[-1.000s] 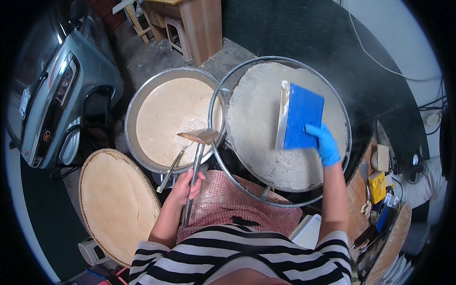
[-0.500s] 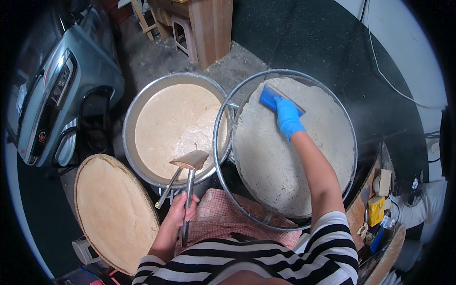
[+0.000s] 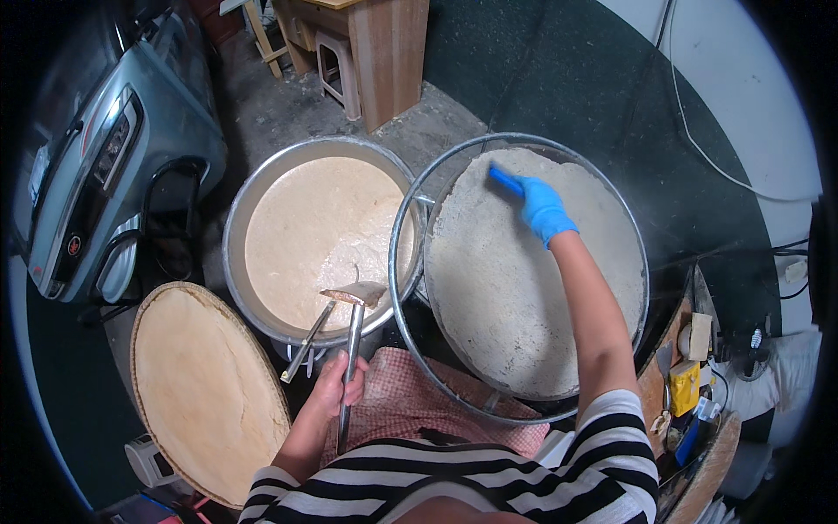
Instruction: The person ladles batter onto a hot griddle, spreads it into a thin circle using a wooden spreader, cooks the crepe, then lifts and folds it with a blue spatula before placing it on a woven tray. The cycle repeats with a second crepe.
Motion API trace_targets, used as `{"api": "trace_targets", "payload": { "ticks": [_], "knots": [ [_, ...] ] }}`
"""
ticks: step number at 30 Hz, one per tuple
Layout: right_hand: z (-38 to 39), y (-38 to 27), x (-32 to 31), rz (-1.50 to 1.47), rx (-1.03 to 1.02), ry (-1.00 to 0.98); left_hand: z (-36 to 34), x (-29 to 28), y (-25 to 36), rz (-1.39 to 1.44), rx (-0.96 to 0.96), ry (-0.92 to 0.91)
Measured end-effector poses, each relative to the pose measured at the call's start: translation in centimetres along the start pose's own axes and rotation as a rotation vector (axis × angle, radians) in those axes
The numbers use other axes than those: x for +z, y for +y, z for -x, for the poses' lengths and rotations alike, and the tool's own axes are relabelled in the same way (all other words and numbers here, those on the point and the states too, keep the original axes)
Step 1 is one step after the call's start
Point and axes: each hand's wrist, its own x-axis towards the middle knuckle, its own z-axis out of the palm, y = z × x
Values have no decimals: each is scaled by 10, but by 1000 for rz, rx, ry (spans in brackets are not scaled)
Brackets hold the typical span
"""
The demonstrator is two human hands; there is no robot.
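Observation:
My bare left hand is closed on the upright handle of a metal ladle. Its wide, batter-smeared head rests over the near edge of a steel pot of pale batter, beside a second metal utensil leaning on the rim. My right hand, in a blue glove, grips a blue scraper on the far part of a round griddle covered in a pale, speckled layer. A metal ring surrounds the griddle. A pink checked cloth hangs below both.
On the left stand a grey-blue scooter and a woven tray of pale flat sheets. Behind are a wooden cabinet and plastic stool. A board with small items lies at the right, near cables.
My right hand has swept up and left to the griddle's far part, turning the blue scraper from broad-face-on to nearly edge-on. The whole view has shifted slightly. My left hand still grips the ladle.

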Motion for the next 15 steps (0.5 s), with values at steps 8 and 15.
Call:
{"api": "trace_targets", "payload": {
  "ticks": [8,15],
  "knots": [
    [50,-19,28,20,-158,61,0,17,1,20,30,-4],
    [157,-76,-75,-392,-3,-64,-11,51,21,4,60,-44]
  ]
}}
